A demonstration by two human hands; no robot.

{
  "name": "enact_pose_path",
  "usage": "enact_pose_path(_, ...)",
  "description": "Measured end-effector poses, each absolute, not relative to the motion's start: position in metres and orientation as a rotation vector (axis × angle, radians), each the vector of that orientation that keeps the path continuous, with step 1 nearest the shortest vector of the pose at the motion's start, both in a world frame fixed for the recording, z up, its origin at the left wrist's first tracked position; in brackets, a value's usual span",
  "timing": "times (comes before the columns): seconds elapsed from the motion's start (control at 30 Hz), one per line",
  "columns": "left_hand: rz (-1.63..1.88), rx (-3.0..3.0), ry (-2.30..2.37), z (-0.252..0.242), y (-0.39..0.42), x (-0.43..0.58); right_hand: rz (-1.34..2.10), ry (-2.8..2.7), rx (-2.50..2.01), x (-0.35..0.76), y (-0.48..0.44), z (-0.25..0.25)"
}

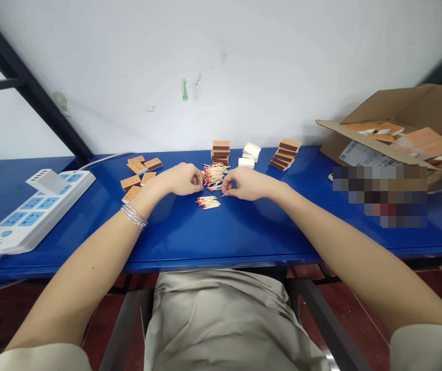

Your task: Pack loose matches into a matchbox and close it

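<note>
A heap of red-tipped matchsticks (214,175) lies on the blue table (213,237), with a smaller aligned bundle of matches (207,202) just in front of it. My left hand (182,179) rests curled at the heap's left edge, fingers pinched against the matches. To the right of the heap, my right hand (244,183) is closed too, its fingertips pinching a match next to the small bundle. A silver bracelet (134,215) circles my left wrist.
Orange matchboxes lie loose (138,172) at the left and stand stacked (220,151) (285,153) behind the heap, beside white inner trays (249,153). A white power strip (35,206) sits far left. An open cardboard box (402,129) of matchboxes lies at the right.
</note>
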State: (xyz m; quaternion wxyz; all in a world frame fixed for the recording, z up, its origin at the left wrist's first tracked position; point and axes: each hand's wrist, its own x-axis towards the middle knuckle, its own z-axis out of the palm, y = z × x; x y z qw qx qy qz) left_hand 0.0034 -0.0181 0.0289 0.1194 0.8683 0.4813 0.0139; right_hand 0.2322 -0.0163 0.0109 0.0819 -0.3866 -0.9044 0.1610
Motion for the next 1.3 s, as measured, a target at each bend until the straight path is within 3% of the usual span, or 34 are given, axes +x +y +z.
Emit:
enact_pose_path(0.43, 0.036, 2.571, 1.391, 0.03, -0.018, 0.003, 0.594, -2.436, -0.821, 0.202, -0.04, 0.001)
enact_pose_path(0.63, 0.018, 2.537, 1.411, 0.03, -0.019, 0.003, 0.349, -2.376, -1.049, 0.212, -0.019, -0.007)
enact_pose_path(1.03, 0.022, 2.521, 1.414, 0.029, -0.017, 0.003, 0.335, -2.371, -1.189, 0.212, -0.017, -0.011)
enact_pose_path(1.3, 0.022, 2.525, 1.399, 0.031, -0.019, 0.002, 0.576, -2.439, -0.976, 0.21, -0.028, 0.001)
